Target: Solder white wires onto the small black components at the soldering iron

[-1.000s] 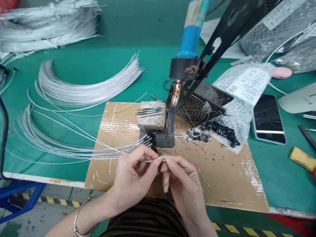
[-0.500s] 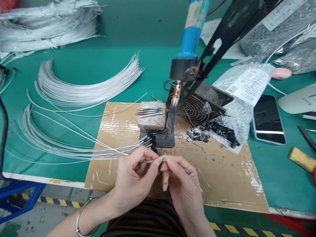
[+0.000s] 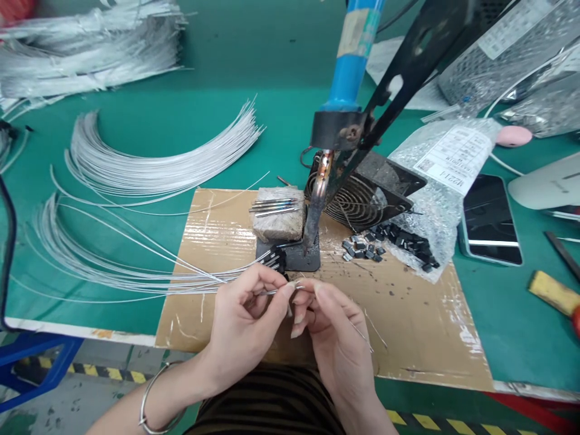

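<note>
My left hand (image 3: 247, 338) pinches a thin light-grey wire (image 3: 270, 292) between thumb and forefinger, near its end. Close beside it, my right hand (image 3: 338, 326) has its thumb and forefinger closed at the wire's tip, its other fingers curled. A thin strand (image 3: 362, 336) pokes out past the right palm; whether that hand grips it is hidden. Just behind the hands lie several white wires (image 3: 194, 281) with black connectors (image 3: 277, 258) on their ends. A soldering iron (image 3: 347, 84) hangs on a stand above, its tip pointing down beside a wrapped block (image 3: 277, 228) that carries several metal pins (image 3: 274, 206).
Cardboard (image 3: 421, 338) covers the front of the green table. Loose black connectors (image 3: 362, 248) lie right of the iron, near a black fan (image 3: 362, 199) and a plastic bag (image 3: 453, 163). Further right is a phone (image 3: 492, 217). Wire bundles (image 3: 167, 163) lie left.
The right hand's thumb and forefinger have shifted slightly up and away from the left thumb, showing more of the wire's tip. The left hand keeps its pinch almost in place.
</note>
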Demonstrator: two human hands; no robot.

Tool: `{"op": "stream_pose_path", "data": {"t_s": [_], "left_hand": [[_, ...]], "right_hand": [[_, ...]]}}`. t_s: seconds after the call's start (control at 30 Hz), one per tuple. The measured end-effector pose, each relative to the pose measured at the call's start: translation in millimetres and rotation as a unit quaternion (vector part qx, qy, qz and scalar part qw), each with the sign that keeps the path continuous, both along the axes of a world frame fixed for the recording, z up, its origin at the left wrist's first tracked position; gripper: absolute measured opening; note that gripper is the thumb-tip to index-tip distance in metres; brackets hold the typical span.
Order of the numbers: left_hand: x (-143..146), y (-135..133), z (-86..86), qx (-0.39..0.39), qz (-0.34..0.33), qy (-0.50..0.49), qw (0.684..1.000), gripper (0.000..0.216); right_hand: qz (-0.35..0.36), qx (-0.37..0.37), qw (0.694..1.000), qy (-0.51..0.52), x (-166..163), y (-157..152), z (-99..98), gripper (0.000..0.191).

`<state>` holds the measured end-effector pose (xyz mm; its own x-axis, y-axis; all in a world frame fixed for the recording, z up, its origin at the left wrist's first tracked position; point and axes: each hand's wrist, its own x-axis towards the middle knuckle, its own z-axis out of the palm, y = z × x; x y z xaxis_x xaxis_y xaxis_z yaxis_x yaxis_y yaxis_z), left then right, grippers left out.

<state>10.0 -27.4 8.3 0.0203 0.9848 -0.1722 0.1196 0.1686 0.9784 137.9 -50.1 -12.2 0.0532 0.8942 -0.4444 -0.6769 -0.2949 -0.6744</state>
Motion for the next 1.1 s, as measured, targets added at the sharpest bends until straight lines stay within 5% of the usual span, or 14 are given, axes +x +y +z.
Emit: {"op": "stream_pose_path", "data": {"t_s": [0.6, 1.1], "left_hand": [[1, 0, 3.0, 0.044, -0.025, 0.040, 0.998, 0.012], [-3, 4, 8.2, 0.058, -0.064, 0.087, 0.992, 0.014]], "right_hand": [[-0.010, 0.020, 0.998, -0.059, 4, 1, 1.1, 0.011], [0.098, -0.041, 0.993, -0.051, 25, 3, 7.7, 0.022]]}}
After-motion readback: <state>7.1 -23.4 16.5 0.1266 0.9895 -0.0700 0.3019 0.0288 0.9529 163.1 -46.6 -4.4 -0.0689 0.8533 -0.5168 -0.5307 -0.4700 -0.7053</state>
